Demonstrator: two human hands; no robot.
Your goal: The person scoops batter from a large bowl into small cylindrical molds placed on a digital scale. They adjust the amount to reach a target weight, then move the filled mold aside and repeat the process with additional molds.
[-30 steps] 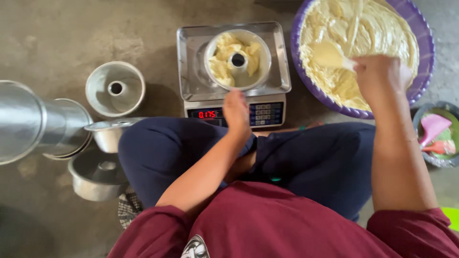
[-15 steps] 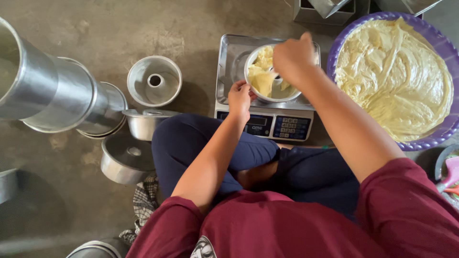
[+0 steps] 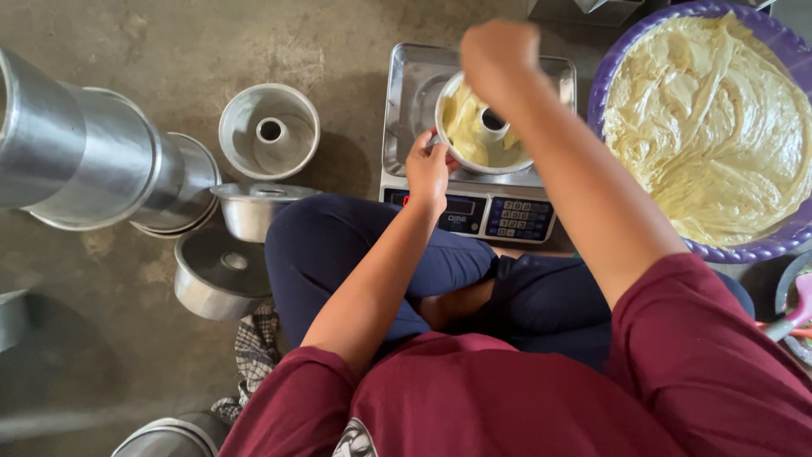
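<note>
Since the earlier frame our right hand has lifted a little off the ring-shaped cake tin and now hangs as a closed fist above its far rim, while our left hand has slid up from the front of the scale to the tin's near edge. Whether the fist's fingers grip a utensil we cannot tell; they are curled tight and hide whatever is inside. Our left fingers are bunched at the tin's rim, thumb and fingertips pinching or steadying its thin lip.

That tin sits on the scale's steel tray, partly filled with pale yellow batter around the centre tube. We judge it thin, stiff and light in itself, but heavier now with the load, and the batter looks thick, soft and sticky, likely to smear a rim and make it slippery. Best hold seems the clean outer wall or the rim on two opposite sides, kept level.

To the right stands the purple basin, full of the same batter. On the concrete floor to the left lie empty tins and a nested stack on its side.
</note>
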